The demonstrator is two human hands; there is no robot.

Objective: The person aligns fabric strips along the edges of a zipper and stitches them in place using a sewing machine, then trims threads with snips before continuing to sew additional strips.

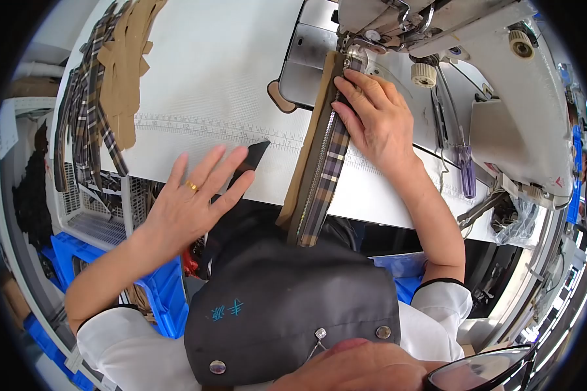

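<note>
A long zipper strip [316,173] with metal teeth runs from the sewing machine's presser area [357,57] down over the table's front edge. Brown backing shows along its left side and plaid fabric [333,166] along its right. My right hand [379,120] rests on the upper part of the strip, fingertips and thumb pressing from above, apart from each other. Left of the strip, my left hand [199,189] hovers palm down near the table edge, fingers spread. A dark pointed piece [257,156] lies beside and partly beneath its fingers; contact is unclear.
Plaid strips [78,124] and brown strips [120,85] lie at the table's left. A printed ruler [195,125] crosses the white tabletop [209,72]. A purple-handled screwdriver [465,171] is at right, below the machine head [522,98]. Blue bins [166,293] stand below.
</note>
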